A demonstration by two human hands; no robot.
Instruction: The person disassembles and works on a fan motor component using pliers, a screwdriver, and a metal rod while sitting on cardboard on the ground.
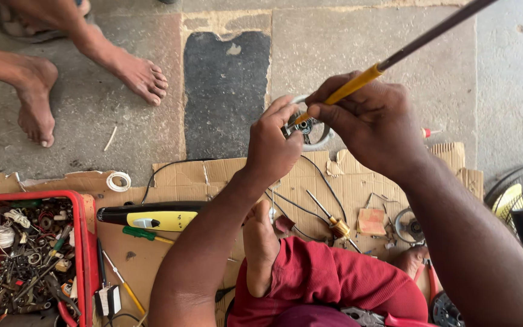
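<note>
Hands: we see both raised over the stone floor, meeting at one small part.
Left hand [272, 145]: fingers curled shut, pinching the round metal part [307, 129] at its near edge.
Right hand [367, 121]: closed in a pen-like grip on the soldering iron [358, 83], a yellow collar below a long dark shaft that runs out past the top right corner.
Round metal part: a pale ring with a dark hub, held between the two hands above the cardboard's torn far edge; the iron's tip meets it.
Cardboard sheet [201, 175]: brown, ragged, flat on the floor [334, 42] of grey stone slabs.
On the cardboard: we note a black-and-yellow tool [152, 217], a green-handled screwdriver [146, 234], thin black wires [319, 175].
Red tray [83, 242]: plastic, left, full of tangled metal bits.
Beyond: another person's bare feet [143, 75].
</note>
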